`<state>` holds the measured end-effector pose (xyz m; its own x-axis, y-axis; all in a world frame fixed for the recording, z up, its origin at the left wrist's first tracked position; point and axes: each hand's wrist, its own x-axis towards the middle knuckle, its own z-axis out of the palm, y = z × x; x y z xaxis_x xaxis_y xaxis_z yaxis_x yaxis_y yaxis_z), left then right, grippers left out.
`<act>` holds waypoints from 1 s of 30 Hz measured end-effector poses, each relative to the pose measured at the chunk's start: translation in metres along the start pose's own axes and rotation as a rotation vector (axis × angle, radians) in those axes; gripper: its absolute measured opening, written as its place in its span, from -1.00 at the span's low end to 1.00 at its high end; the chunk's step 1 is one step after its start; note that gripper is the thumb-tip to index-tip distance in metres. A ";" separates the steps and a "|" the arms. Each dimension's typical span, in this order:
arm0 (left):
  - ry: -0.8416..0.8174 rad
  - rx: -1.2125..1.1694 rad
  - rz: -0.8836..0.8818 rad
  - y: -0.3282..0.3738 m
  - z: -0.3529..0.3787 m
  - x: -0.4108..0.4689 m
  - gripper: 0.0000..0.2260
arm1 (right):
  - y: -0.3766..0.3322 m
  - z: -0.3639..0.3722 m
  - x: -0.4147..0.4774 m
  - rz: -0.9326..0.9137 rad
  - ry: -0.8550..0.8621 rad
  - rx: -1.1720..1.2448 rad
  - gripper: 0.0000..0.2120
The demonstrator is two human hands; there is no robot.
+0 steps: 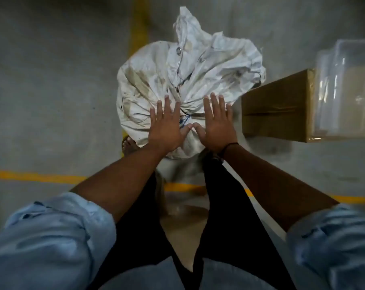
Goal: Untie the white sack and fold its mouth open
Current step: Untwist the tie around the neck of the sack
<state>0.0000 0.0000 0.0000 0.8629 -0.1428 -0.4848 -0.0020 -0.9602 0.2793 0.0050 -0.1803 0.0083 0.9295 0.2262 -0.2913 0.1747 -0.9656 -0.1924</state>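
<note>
A warehouse-like place: bare concrete floor with painted yellow lines.

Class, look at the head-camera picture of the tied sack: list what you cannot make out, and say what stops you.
- Sack contents: head view, the gathered cloth hides them.
- Knot in the cord: head view, too small and dark.
- Plastic tub: head view, cut off by the right edge.
- Feet: head view, mostly behind the sack.

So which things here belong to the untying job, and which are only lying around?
For the job: white sack; blue tie string at its bunched neck; left hand and right hand, both flat and open above it.

Lying about: cardboard box; clear plastic container.
</note>
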 end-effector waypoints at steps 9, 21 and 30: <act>0.190 -0.215 0.131 -0.030 0.079 0.046 -0.29 | 0.011 0.104 0.044 0.094 0.193 0.305 -0.26; 0.304 -0.129 0.137 -0.044 0.069 0.115 -0.38 | 0.040 0.101 0.100 -0.143 0.279 0.252 -0.45; 0.411 -0.145 0.144 -0.032 0.078 0.040 -0.37 | 0.035 0.099 0.017 -0.083 0.357 0.098 -0.43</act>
<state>-0.0051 0.0062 -0.0927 0.9879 -0.1372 -0.0719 -0.0911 -0.8900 0.4468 -0.0050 -0.1972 -0.0959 0.9713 0.2273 0.0703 0.2379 -0.9253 -0.2953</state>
